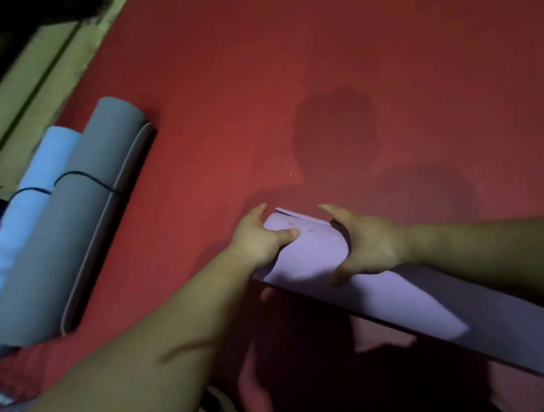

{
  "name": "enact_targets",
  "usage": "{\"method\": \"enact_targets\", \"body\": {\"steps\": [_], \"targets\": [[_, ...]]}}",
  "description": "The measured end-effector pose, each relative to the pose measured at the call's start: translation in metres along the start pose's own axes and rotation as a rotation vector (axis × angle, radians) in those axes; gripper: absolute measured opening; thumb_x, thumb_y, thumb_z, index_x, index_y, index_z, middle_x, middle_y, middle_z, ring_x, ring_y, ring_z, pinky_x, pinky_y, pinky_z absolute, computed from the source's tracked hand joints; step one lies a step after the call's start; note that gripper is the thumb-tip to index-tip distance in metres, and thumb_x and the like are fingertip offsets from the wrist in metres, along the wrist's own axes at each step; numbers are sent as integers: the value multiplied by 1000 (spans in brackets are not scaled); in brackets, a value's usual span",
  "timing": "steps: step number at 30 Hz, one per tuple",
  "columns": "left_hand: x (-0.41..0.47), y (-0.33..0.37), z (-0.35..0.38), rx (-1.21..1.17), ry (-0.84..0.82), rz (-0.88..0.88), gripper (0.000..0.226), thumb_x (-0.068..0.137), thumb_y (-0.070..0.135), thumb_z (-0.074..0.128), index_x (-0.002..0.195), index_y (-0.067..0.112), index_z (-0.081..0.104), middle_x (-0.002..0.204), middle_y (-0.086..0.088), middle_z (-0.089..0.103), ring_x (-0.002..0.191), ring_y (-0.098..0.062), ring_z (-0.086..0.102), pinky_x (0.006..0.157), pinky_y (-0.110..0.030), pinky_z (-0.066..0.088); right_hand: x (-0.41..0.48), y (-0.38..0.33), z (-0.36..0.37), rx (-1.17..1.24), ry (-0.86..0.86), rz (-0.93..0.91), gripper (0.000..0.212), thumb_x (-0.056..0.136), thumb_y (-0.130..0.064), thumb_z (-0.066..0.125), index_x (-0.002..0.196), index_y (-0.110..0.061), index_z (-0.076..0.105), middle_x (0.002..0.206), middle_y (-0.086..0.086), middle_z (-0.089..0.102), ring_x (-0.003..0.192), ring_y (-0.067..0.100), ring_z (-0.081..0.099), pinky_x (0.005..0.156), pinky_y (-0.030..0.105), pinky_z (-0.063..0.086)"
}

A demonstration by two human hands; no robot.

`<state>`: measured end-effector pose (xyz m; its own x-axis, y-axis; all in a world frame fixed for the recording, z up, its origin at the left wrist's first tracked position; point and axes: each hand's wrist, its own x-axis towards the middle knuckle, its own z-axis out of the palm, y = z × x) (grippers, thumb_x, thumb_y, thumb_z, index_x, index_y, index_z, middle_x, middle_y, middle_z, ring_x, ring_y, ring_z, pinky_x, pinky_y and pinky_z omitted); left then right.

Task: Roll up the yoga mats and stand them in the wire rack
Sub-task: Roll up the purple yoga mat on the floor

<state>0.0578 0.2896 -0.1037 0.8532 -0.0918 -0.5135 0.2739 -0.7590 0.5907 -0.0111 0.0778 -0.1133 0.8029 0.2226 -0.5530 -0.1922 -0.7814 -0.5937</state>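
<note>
**Rolled lilac mat, clasped at its far end**

Rolled lilac mat, running slantwise from centre to lower right over the red floor; resting or lifted, impossible to tell through the shadow beneath. Clasped near the far end by both hands. Left hand with thumb pressed across the top and fingers curled round the far side. Right hand just beside it, fingers hooked over the roll, thumb spread down the near face. Probably gripped so to stop the free outer edge springing open and to ready the roll for upending. Well apart at left, grey rolled mat touching light-blue rolled mat, each bound by a thin black cord, evidently against unwinding. No wire rack in view. No brand, label or legible writing anywhere.
</note>
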Motion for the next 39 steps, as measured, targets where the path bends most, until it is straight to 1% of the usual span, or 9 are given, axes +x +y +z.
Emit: {"method": "enact_targets", "body": {"steps": [4,8,12,19,23,30,32,36,39], "targets": [[-20,36,-40,-68,72,127,91,78,25,87,154,18,39,152,-1,48,131,-15,51,109,-26,40,-12,-30,-44,186,82,-62,135,58,-36,97,162,-27,11,152,-4,41,134,13,46,108,25,39],[-52,84,-97,-67,149,277,88,78,20,87,153,20,41,136,4,54,115,-6,53,91,-13,39,-34,-77,-98,376,210,-98,109,64,-29,82,158,-38,27,115,0,69,98,20,69,86,36,57],[-107,124,-159,-14,249,450,90,74,20,90,152,20,44,145,4,53,128,-11,53,109,-28,42,-71,-140,-144,438,308,-221,88,80,-17,63,156,-43,29,137,-3,57,79,14,64,70,29,50],[-230,159,-254,67,425,679,99,65,23,92,151,31,43,122,19,63,118,3,59,105,-27,48,-147,-258,-172,810,403,-443,76,73,-21,51,143,-52,48,130,-2,67,118,9,58,78,29,44],[-287,151,-273,160,479,726,98,71,18,90,153,37,39,120,26,62,118,7,55,101,-13,43,-180,-300,-159,944,443,-557,53,95,-17,46,140,-43,51,81,-12,71,83,-1,68,57,19,50],[-309,109,-278,159,510,716,92,68,35,74,149,50,33,126,33,61,134,-9,47,115,-54,32,-203,-322,-128,789,438,-559,45,104,-34,45,145,-53,45,134,-26,58,105,-19,58,82,23,43],[-306,100,-281,46,502,732,88,66,26,68,146,49,38,114,36,62,129,-12,50,112,-50,37,-206,-328,-127,745,416,-554,40,103,-38,43,138,-57,50,128,-28,61,112,-6,60,89,29,41],[-300,97,-276,-398,503,763,54,76,25,59,129,38,55,98,12,72,106,-11,65,94,-30,46,-211,-336,-128,680,487,-560,28,107,-37,40,114,-45,66,86,-35,66,81,-8,60,76,23,40],[-297,110,-262,-519,646,760,31,87,39,60,118,36,64,111,13,65,105,-7,62,90,-21,45,-211,-334,-128,734,608,-569,18,100,-46,53,103,-36,67,98,-19,70,92,-2,63,81,29,44]]}}
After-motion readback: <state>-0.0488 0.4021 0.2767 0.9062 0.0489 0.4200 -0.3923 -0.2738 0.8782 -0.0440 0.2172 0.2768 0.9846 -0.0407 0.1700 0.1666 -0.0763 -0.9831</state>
